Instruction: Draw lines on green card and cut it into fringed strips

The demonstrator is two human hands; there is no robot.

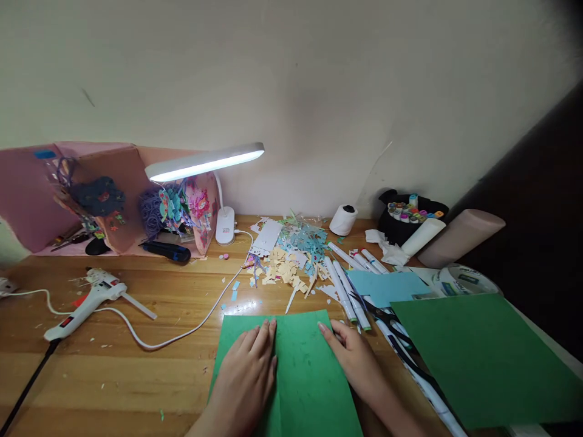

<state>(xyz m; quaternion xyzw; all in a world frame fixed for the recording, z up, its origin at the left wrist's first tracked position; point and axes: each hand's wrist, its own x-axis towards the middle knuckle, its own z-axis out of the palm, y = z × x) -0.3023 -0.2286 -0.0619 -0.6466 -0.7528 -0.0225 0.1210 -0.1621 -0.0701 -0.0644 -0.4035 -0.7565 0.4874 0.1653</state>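
The left hand [248, 370] lies flat, fingers together, on a green rectangular paper sheet [307, 376]; the right hand [357, 358] pinches its right edge near the far corner.

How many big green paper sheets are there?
2. One green sheet is under the left hand, with the right hand at its edge. Another green sheet lies off to the right. More could be hidden underneath.

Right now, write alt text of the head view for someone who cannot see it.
The left hand lies flat on a green sheet while the right hand holds its right edge; beyond are paper scraps, markers and a lit lamp.
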